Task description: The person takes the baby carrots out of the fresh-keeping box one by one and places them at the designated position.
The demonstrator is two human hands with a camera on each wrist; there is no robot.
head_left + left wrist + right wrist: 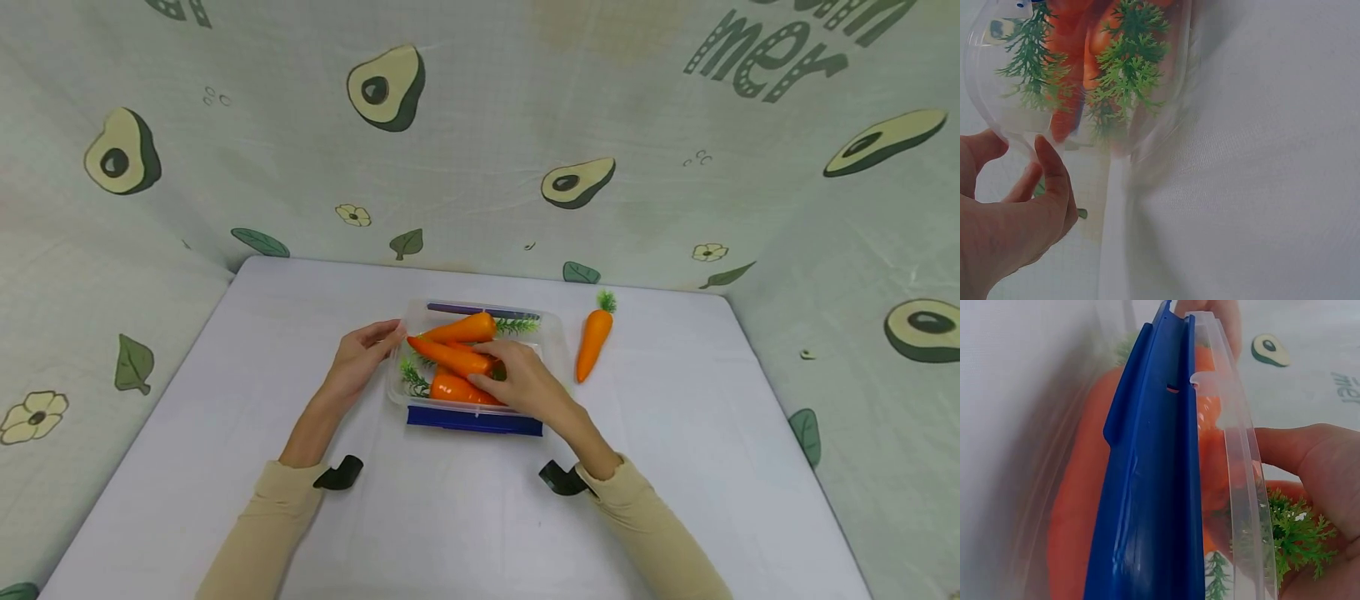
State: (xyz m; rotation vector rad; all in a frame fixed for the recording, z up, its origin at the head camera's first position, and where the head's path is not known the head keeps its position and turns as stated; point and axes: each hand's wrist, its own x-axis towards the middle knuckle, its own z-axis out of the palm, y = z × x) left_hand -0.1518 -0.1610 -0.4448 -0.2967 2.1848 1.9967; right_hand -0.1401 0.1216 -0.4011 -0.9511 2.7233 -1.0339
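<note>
A clear plastic food container (557, 354) with blue latch flaps holds several orange carrots with green leafy tops. My left hand (357, 363) grips its left rim, thumb and fingertips at the edge in the left wrist view. My right hand (531, 382) reaches over the near right part and holds a carrot (448, 357) by its thick end, the tip pointing left. Its leafy top (1297, 534) shows by the palm in the right wrist view. Beneath it lie a front carrot (459, 387), top to the left, and a back carrot (468, 327), top to the right.
Another carrot (594, 343) lies on the white table (675, 433), right of the container, its top toward the back. The front blue latch flap (474, 420) hangs outward, and a second blue flap (450, 309) shows at the back. A printed cloth (480, 142) surrounds the table.
</note>
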